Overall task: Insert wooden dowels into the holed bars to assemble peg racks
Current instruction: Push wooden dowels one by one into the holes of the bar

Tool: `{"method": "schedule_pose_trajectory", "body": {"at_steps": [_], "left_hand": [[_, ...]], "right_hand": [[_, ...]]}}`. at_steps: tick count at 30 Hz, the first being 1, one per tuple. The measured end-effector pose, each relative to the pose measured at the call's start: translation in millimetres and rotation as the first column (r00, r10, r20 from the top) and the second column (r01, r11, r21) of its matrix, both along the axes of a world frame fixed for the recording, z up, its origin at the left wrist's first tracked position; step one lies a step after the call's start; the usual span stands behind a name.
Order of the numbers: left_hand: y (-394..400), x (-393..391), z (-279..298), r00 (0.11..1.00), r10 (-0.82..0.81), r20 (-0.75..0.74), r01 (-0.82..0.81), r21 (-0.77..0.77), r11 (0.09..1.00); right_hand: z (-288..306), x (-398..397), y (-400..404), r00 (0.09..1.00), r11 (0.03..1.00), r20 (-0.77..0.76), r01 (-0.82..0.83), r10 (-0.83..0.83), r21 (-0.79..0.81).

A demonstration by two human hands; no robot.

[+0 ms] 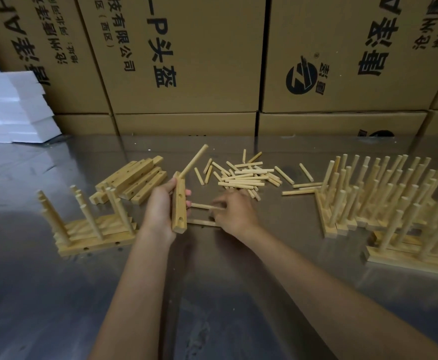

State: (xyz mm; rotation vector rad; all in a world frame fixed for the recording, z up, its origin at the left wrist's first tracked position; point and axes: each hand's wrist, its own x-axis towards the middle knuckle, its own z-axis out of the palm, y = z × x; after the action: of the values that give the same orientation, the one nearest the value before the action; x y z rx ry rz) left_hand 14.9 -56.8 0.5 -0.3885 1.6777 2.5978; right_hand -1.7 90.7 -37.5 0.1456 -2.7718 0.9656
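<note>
Left hand [160, 209] grips the holed bar [179, 203] mid-length, above the table [57, 294]; one dowel [193, 162] is seated at its far end. Right hand [232, 211] pinches a loose dowel [202, 206] just beside it. Beyond lies the dowel pile [246, 175]. Dowels are probably light, stiff and prone to rolling; grasp at the end.

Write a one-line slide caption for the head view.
Left hand holds a holed bar with one dowel fitted; right hand picks a loose dowel.
</note>
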Motion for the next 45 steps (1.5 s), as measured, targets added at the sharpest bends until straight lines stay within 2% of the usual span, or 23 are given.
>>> {"method": "schedule_pose_trajectory", "body": {"at_steps": [3,6,9,12,14,16,22,27,32,40,42,45], "left_hand": [[-3.9,-1.9,-1.1,1.000,0.004,0.010,-0.004,0.011,1.000],[-7.0,-2.0,-1.4,1.000,-0.019,0.024,0.019,0.000,1.000],[0.4,0.8,-0.5,0.998,-0.062,0.031,0.064,-0.063,0.996],[18.9,6.2,3.0,0.989,-0.148,0.024,0.150,-0.118,0.982],[33.0,10.5,5.7,0.978,-0.206,0.016,0.207,-0.125,0.970],[45.0,14.5,6.8,0.971,-0.240,0.006,0.239,-0.128,0.963],[61.6,18.5,6.3,0.975,-0.223,-0.016,0.216,-0.174,0.961],[68.0,21.1,4.6,0.976,-0.210,-0.054,0.189,-0.268,0.945],[74.7,22.5,5.1,0.978,-0.198,-0.073,0.167,-0.300,0.939],[74.5,20.8,2.8,0.975,-0.206,-0.086,0.169,-0.318,0.933],[70.2,18.5,3.4,0.978,-0.183,-0.102,0.140,-0.329,0.934],[55.8,11.8,3.6,0.994,-0.035,-0.100,-0.002,-0.350,0.937]], "right_hand": [[-3.5,-1.8,-2.2,0.997,0.997,-0.005,0.074,-0.074,0.003],[1.9,9.2,12.5,0.996,0.979,0.009,0.085,-0.085,-0.183],[14.6,36.5,33.3,0.996,0.924,-0.090,-0.056,0.023,-0.378],[24.8,64.1,47.1,0.976,0.876,-0.205,-0.160,0.072,-0.454],[27.7,75.1,51.6,0.964,0.881,-0.260,-0.174,0.061,-0.439],[30.5,81.4,53.8,0.946,0.920,-0.322,-0.158,0.037,-0.359],[31.6,89.5,59.0,0.885,0.986,-0.459,-0.134,0.075,-0.097],[30.1,88.0,62.2,0.864,0.990,-0.489,-0.139,0.121,0.000],[29.8,88.8,62.6,0.877,0.985,-0.473,-0.146,0.088,-0.087],[31.7,87.8,62.8,0.894,0.981,-0.442,-0.147,0.076,-0.128],[30.6,86.4,60.2,0.909,0.970,-0.414,-0.141,0.048,-0.197],[24.7,84.8,57.4,0.934,0.930,-0.352,-0.071,-0.065,-0.360]]}}
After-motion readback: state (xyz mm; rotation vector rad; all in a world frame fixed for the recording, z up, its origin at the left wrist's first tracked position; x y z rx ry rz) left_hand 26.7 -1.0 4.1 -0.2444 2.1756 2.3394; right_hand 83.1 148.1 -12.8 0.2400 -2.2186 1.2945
